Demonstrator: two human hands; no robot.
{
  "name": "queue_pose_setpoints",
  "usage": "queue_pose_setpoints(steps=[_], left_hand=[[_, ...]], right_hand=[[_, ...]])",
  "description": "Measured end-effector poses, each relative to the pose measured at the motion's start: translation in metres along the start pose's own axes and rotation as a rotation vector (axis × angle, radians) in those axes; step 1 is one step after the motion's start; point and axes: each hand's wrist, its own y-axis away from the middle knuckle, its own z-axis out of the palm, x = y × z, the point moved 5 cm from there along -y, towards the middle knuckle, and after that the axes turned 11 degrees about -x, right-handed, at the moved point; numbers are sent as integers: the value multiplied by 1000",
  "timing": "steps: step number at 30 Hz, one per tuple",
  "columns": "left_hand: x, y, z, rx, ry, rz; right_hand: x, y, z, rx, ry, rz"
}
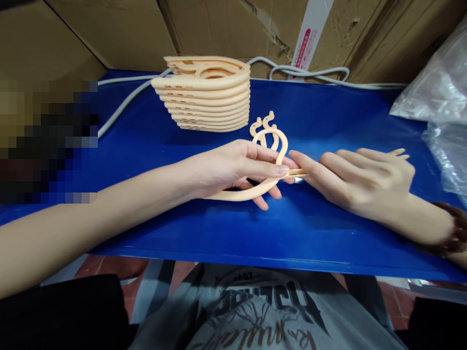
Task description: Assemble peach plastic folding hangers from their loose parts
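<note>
My left hand [241, 167] pinches a peach-coloured plastic hanger [251, 193] between thumb and fingers, just over the blue table. A curved loop of the hanger rises above my thumb, and part of its frame is hidden behind the hand. My right hand [365, 177] is closed around a slim peach plastic piece [298, 172] that meets the hanger at my left thumb. Two narrow tips [401, 153] poke out past the far side of my right hand. Beyond my left fingers lie small S-shaped plastic hooks [269, 118], partly covered by the loop.
A tall stack of matching peach plastic frames [211, 104] stands at the back of the blue table [328, 243]. White cables [126, 104] run along the rear edge, against cardboard [219, 29]. Clear plastic bags [434, 78] sit at the right.
</note>
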Motion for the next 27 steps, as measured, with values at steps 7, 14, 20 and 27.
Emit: queue_pose_setpoints(steps=[7, 14, 20, 27], left_hand=[[2, 1, -2, 33, -43, 24], [0, -2, -1, -22, -131, 28], [-1, -2, 3, 13, -75, 15], [3, -1, -3, 139, -44, 84]], right_hand=[[2, 1, 6, -70, -19, 8], [5, -1, -3, 69, 23, 15], [10, -3, 2, -34, -67, 68], [12, -2, 12, -87, -117, 88]])
